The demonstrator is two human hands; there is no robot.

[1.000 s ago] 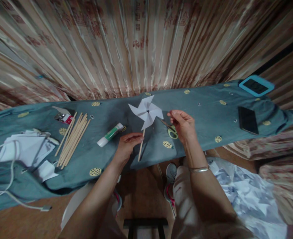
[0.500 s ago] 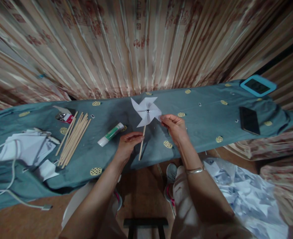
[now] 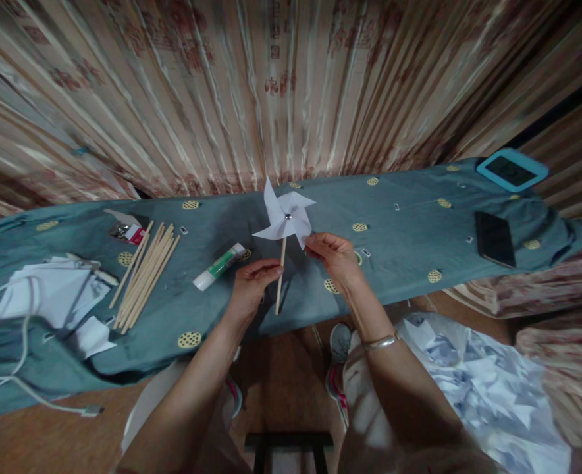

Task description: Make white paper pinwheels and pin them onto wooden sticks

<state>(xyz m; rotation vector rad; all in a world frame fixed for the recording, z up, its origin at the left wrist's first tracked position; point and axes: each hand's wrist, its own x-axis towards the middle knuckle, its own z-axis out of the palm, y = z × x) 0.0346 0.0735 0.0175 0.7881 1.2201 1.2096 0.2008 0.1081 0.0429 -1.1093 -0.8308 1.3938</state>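
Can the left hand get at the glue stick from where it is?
Probably yes: the glue stick lies uncovered on the cloth just beside the left hand, but that hand is pinching the pinwheel stick.

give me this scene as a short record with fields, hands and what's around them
left hand: left hand pinches the wooden stick of a white paper pinwheel, held upright
right hand: right hand touches the lower right blade of the pinwheel
hub: a metal pin at the centre
surface: grey-blue patterned cloth
to the left: glue stick, bundle of wooden sticks, white paper pieces, white cable
to the right: dark phone, blue-framed device
behind: pleated curtain
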